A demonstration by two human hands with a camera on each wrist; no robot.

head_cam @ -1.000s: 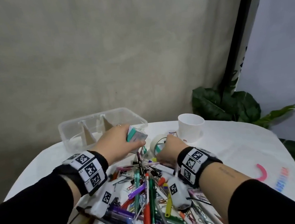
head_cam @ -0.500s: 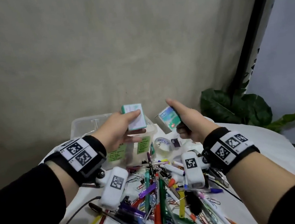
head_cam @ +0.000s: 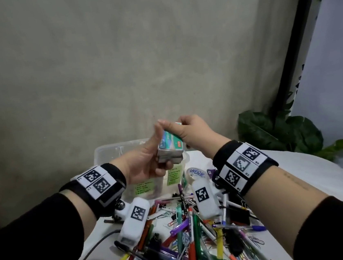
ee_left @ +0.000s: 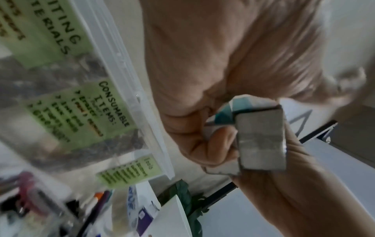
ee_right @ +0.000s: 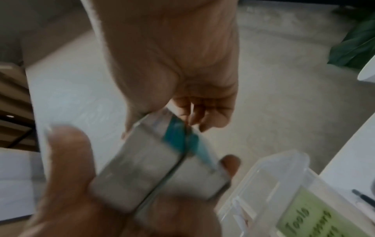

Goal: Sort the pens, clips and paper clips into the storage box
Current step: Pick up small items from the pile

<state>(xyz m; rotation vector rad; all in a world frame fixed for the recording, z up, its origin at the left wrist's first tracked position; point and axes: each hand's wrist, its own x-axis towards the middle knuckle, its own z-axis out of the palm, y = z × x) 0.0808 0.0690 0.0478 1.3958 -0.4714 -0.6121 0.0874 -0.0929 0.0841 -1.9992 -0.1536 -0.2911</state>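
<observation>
Two small green-and-white boxes (head_cam: 171,148) are stacked together in the air above the clear storage box (head_cam: 105,153). My left hand (head_cam: 154,153) grips the stack from the left, thumb up along its side and fingers curled under it. My right hand (head_cam: 186,129) pinches the upper box from the right. The right wrist view shows both boxes (ee_right: 154,162) side by side with a seam between them. The left wrist view shows the boxes' grey end (ee_left: 260,139). A pile of pens, binder clips and paper clips (head_cam: 190,226) lies on the table below my wrists.
The storage box carries green labels (ee_left: 85,110) reading "Consumable items" and "Tools". A tape roll (head_cam: 195,173) lies to its right. A leafy plant (head_cam: 278,137) stands at the table's far right edge. A grey cable (head_cam: 90,251) runs over the white table (head_cam: 304,178).
Both hands rose from the pile, each with a small box. Half a second ago the boxes were apart; now they are pressed together between both hands.
</observation>
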